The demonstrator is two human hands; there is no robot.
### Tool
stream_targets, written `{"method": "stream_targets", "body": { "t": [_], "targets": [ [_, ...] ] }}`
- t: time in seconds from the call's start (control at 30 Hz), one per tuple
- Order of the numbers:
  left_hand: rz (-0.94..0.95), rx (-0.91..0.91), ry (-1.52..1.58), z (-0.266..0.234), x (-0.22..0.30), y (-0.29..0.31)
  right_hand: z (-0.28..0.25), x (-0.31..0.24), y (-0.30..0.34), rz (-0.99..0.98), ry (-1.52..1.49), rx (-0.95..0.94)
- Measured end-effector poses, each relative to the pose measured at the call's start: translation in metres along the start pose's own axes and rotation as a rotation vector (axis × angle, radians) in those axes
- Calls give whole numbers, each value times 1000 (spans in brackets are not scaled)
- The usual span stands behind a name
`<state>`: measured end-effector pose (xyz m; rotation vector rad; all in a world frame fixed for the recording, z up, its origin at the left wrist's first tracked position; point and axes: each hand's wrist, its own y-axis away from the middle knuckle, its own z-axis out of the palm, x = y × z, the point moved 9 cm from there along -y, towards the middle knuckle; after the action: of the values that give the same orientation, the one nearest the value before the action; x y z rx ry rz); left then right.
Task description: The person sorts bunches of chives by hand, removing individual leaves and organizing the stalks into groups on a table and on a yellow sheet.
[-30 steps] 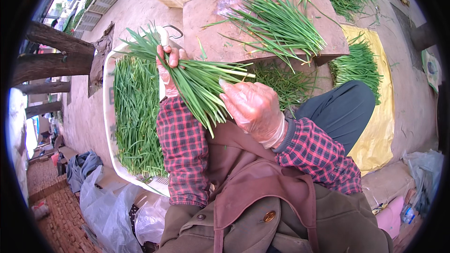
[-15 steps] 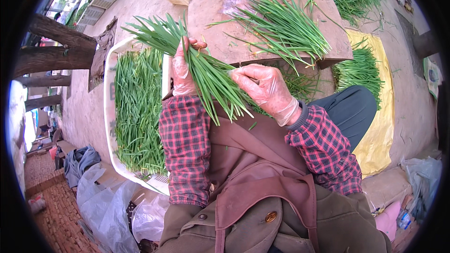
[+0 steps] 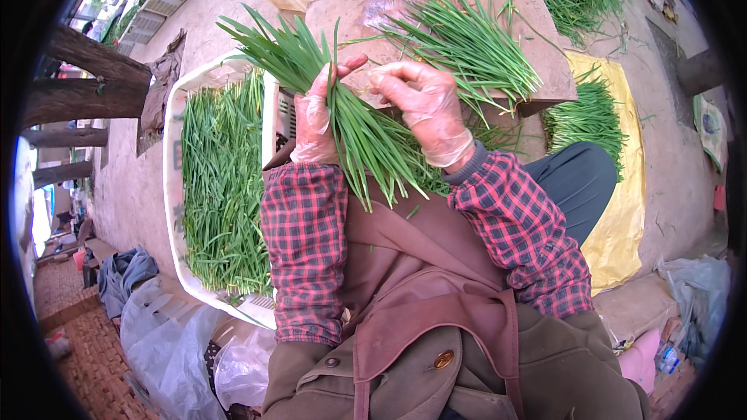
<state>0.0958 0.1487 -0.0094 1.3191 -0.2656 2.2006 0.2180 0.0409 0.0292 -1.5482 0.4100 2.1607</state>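
- A white crate (image 3: pixel 173 148), holding long green stalks (image 3: pixel 223 194) laid in a thick layer, stands beside the left sleeve.
- The left hand (image 3: pixel 315 120), in a thin clear glove, is closed round the middle of a green bunch (image 3: pixel 366 140); the bunch hangs aslant over the apron, leafy ends up and left, pale ends down and right.
- The right hand (image 3: pixel 426 105), gloved too, is raised just beside the bunch, fingers bent in and thumb near forefinger (whether they pinch a thin strand, I cannot tell).
- Behind it, a loose pile (image 3: pixel 467 47) lies on a low slab (image 3: pixel 342 23).
- Farthest right, a neat stack (image 3: pixel 585 120) rests on a yellow sheet (image 3: pixel 618 241).
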Motion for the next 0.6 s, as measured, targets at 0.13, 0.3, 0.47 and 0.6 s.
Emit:
{"method": "stream_targets", "body": {
  "t": [0.13,0.3,0.47,0.6],
  "targets": [
    [-110,-20,-66,-1,-5,1,-36,-17,-3,108,-452,-42],
    [-38,192,0,-28,-5,-3,-68,-55,9,47,-723,-202],
    [-6,285,-23,-44,-7,-11,-114,-12,52,-392,1212,38],
    [24,332,-8,-54,-1,-7,-121,-2,63,20,835,98]
  ]
}}
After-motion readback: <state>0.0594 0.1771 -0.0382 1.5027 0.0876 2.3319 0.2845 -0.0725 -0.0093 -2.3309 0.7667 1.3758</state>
